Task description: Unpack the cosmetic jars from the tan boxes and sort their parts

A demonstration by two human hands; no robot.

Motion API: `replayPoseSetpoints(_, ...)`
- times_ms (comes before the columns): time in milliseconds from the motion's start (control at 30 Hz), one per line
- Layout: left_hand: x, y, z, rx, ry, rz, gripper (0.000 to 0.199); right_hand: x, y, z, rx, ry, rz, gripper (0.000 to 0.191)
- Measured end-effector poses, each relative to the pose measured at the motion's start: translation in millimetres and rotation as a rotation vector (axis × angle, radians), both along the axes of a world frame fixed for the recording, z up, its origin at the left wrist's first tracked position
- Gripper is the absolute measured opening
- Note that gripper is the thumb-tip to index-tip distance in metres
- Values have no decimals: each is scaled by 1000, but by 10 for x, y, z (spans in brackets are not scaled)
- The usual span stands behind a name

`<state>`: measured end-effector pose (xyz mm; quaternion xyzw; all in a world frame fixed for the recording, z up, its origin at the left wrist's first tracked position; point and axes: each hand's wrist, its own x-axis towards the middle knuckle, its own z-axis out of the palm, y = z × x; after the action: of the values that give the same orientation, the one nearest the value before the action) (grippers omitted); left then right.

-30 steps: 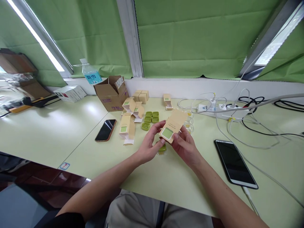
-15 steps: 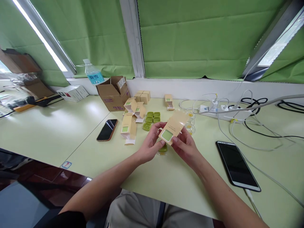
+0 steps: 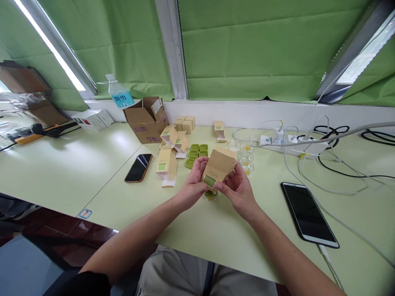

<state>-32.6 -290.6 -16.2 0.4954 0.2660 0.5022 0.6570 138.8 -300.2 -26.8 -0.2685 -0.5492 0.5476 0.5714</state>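
Observation:
Between both hands is a small tan cardboard box (image 3: pixel 215 167) with a green square on its face, tilted, its flap standing up at the far end. My left hand (image 3: pixel 195 185) grips its left side, thumb near the green square. Closed on the right side is my right hand (image 3: pixel 237 190), thumb on the front. Just beneath the box a green-topped clear container (image 3: pixel 211 195) rests on the table, partly hidden. Several green lids or cups (image 3: pixel 194 153) sit beyond my left hand. Clear round containers (image 3: pixel 247 160) with yellow spots stand past my right hand.
Tan boxes with flaps out (image 3: pixel 167 162) stand left, before a brown carton (image 3: pixel 146 121). A phone (image 3: pixel 138 167) lies left; a larger phone (image 3: pixel 309 213) charges at right. Cables trail from a power strip (image 3: pixel 293 146). Small closed boxes (image 3: pixel 185 124) stand at the back, near a water bottle (image 3: pixel 120 92).
The box, flat-looking before, now shows depth, with its flap folded up at the far end. Both hands have shifted slightly, the right one a little to the left.

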Motion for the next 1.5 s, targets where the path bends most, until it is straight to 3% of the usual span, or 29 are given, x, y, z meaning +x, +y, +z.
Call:
replayPoseSetpoints(533, 8, -38, 95, -118, -144, -64, 86, -68, -26, 3, -37, 166, -28, 61)
replayPoseSetpoints(800, 53, -59, 45, -19, -124, -108, 84, 24, 13, 130, -179, 299, -102, 50)
replayPoseSetpoints(933, 52, -93, 48, 70, -22, -135, 69, 71, 25, 165, -236, 323, -63, 52)
replayPoseSetpoints(1067, 39, -83, 38, 189, 83, -48, 55, 59, 43, 132, -290, 331, -54, 59)
replayPoseSetpoints(1267, 43, -67, -44, 310, 233, 17, 56, 72, 89, 118, -374, 371, -120, 61)
replayPoseSetpoints(1400, 72, -87, -48, 396, 323, 156, 51, 56, 80, 116, -424, 377, -190, 64)
replayPoseSetpoints(1500, 83, -80, -51, 362, 357, 252, 42, 25, 56, 122, -430, 341, -234, 66)
